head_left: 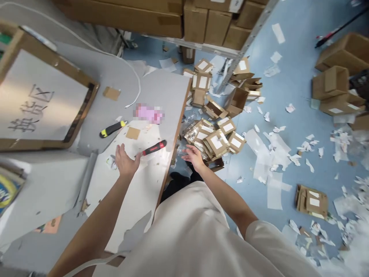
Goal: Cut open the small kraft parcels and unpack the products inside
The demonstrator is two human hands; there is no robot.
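My left hand (127, 161) is over the white-topped table (129, 204), fingers and thumb spread, with nothing in its grasp. Close to its thumb lies a red-and-black handled tool (155, 147); whether they touch I cannot tell. Beyond the fingers are a yellow-and-black utility knife (113, 129) and a small cardboard piece (133, 133). A crumpled bit of printed wrapper (111, 162) sits beside the hand's left edge. My right hand (194, 157) hangs in the air just past the table's edge, above the floor, its fingers apart and holding nothing. Flattened boxes are below and beyond it.
A pile of small cardboard boxes (216, 142) and clear plastic covers the floor beside the table. Paper scraps (273, 154) litter the blue floor. A metal rack (239, 57) holding cartons stands ahead. A framed sign (49, 96) leans at left, near a white cable (135, 73).
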